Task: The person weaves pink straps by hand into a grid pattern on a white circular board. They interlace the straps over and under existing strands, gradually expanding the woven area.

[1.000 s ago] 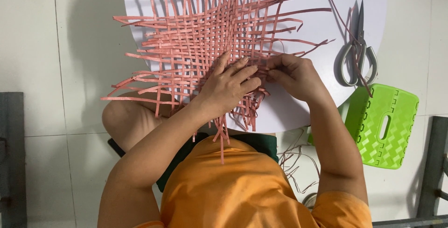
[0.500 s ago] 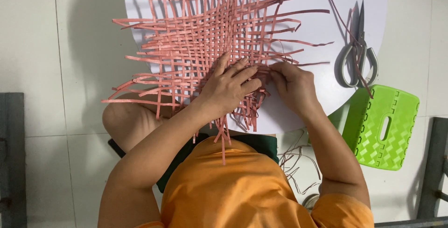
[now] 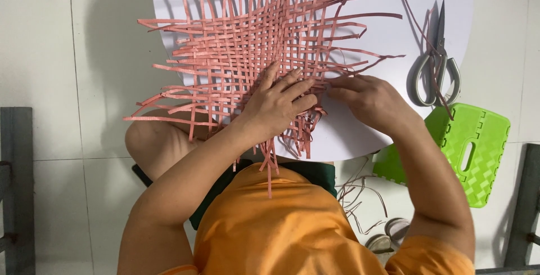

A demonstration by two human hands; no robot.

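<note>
A loose woven mat of pink strips (image 3: 247, 44) lies on a round white board (image 3: 394, 21), with free strip ends sticking out on all sides. My left hand (image 3: 278, 103) lies flat on the mat's near edge, fingers spread, pressing the weave down. My right hand (image 3: 368, 97) sits just to its right at the mat's near right corner, fingers pinching a pink strip end (image 3: 337, 81). Several strips hang over the board's near edge toward my orange shirt.
Grey-handled scissors (image 3: 436, 64) lie on the board's right side. A green folded plastic stool (image 3: 461, 151) rests on the tiled floor at the right. Loose strip scraps (image 3: 360, 196) lie on the floor by my right elbow. Dark metal frames (image 3: 16, 185) stand at both edges.
My right hand has shifted slightly right and lower along the mat's edge, fingers now pointing left at a strip. My left hand has stayed pressed on the weave.
</note>
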